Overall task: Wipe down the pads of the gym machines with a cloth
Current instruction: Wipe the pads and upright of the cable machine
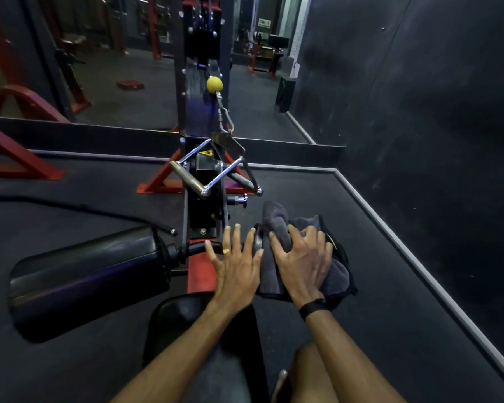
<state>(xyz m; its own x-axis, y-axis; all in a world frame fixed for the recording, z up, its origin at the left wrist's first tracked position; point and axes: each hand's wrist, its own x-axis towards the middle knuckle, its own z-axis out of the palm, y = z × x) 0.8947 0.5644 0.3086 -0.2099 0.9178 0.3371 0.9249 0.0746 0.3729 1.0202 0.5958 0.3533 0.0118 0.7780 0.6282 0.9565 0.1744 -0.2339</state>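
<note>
R hand [303,257] grips grey cloth [277,216] over pad; L hand [233,266] flat beside.

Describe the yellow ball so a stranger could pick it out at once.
Start at the black upright column of the cable machine ahead. The yellow ball sits on its cable, just above the carabiner holding the chrome handle. It is the only round, bright yellow thing among black and red metal.

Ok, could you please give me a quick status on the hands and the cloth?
Right hand gripping grey cloth over right roller pad. Left hand open, fingers spread beside it. Left roller pad uncovered. Nothing obstructing.
</note>
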